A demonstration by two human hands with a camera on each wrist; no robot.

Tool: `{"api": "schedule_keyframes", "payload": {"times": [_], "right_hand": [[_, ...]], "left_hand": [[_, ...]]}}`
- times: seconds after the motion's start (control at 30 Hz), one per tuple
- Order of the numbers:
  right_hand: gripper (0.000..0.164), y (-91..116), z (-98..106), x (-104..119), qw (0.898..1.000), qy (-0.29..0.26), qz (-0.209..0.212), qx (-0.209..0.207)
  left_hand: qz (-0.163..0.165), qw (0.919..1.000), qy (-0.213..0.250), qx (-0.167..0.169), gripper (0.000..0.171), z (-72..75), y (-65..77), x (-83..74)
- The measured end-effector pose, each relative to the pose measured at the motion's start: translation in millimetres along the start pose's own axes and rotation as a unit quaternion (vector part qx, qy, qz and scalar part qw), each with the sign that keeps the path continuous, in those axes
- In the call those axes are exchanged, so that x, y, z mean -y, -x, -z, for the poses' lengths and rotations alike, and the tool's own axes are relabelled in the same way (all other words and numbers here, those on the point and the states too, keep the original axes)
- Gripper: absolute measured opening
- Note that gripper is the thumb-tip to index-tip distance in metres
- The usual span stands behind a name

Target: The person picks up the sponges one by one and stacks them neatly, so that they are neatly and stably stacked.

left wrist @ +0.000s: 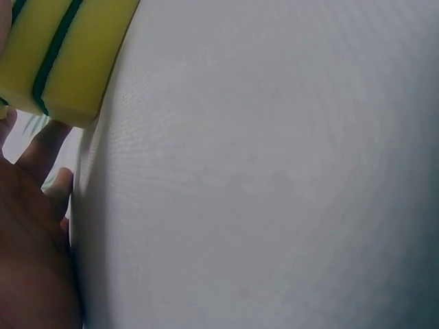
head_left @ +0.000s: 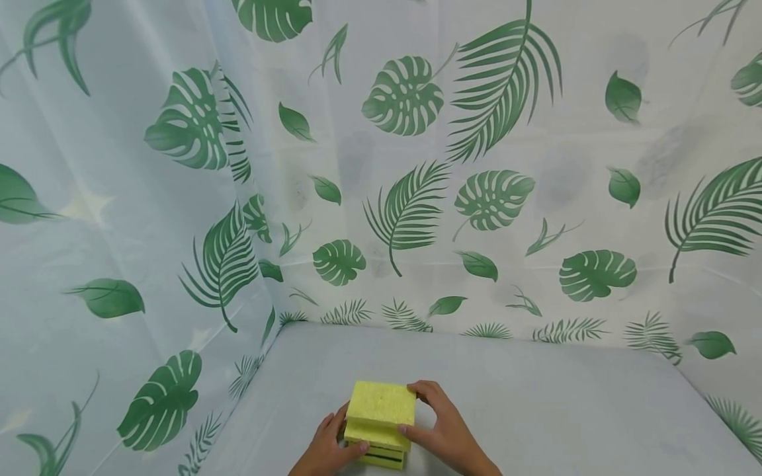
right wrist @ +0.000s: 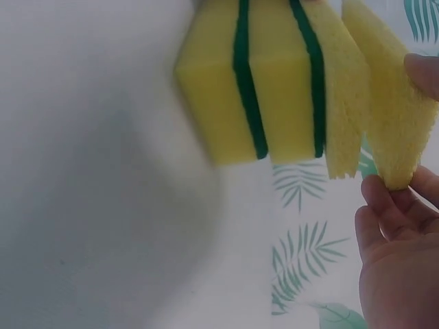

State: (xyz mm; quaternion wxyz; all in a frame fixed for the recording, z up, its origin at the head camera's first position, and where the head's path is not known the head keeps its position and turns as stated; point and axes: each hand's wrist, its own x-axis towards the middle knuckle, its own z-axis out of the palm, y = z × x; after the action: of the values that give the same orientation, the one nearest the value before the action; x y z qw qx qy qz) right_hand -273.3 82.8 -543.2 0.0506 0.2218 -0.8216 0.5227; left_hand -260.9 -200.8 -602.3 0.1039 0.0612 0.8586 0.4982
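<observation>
Several yellow sponges stand in a pile on the grey surface in the head view. Two thick scouring sponges [right wrist: 285,103] with dark green layers form its lower part, and a thin porous sponge [right wrist: 343,103] lies over them. My right hand [head_left: 446,430] pinches another thin yellow sponge [head_left: 381,402] by its right side, thumb in front and fingers behind. That sponge is tilted, with a gap to the one below in the right wrist view. Around the pile's lower left side, my left hand [head_left: 329,449] holds the scouring sponges, thumb at the front.
The pale grey tabletop [head_left: 536,403] extends around the pile. White sheeting with green leaf prints [head_left: 405,211] rises behind it and along the left side [head_left: 119,231].
</observation>
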Motion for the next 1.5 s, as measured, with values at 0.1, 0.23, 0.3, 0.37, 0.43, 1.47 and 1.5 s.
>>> {"api": "schedule_keyframes", "payload": {"times": [0.1, 0.23, 0.3, 0.37, 0.43, 1.47, 1.5], "right_hand": [[0.062, 3, 0, 0, 1.000, -0.003, 0.000, 0.003], [0.062, 6, 0, -1, 1.000, -0.001, -0.004, 0.005], [0.061, 8, 0, -1, 1.000, 0.006, -0.006, 0.007], [0.061, 9, -1, -1, 1.000, 0.009, -0.008, 0.009], [0.061, 11, -1, -1, 1.000, 0.013, -0.008, 0.009], [0.064, 17, -10, -14, 0.999, 0.032, 0.027, 0.033], [0.064, 18, -11, -14, 0.998, 0.028, 0.031, 0.036]], "left_hand": [[0.003, 1.0000, -0.003, -0.002, 0.100, -0.1, -0.5, -1.7], [0.002, 1.0000, 0.000, -0.004, 0.100, -0.8, 0.3, -4.3], [-0.003, 1.0000, 0.002, -0.002, 0.098, -0.9, 0.9, -5.1], [-0.017, 0.9999, 0.004, 0.000, 0.096, -1.0, 1.2, -5.3], [-0.030, 0.9995, 0.003, 0.001, 0.094, -1.0, 0.9, -4.9], [0.012, 0.9995, 0.028, -0.003, 0.104, -2.9, -5.2, 7.1], [0.014, 0.9995, 0.029, -0.005, 0.105, -2.9, -5.9, 9.8]]}}
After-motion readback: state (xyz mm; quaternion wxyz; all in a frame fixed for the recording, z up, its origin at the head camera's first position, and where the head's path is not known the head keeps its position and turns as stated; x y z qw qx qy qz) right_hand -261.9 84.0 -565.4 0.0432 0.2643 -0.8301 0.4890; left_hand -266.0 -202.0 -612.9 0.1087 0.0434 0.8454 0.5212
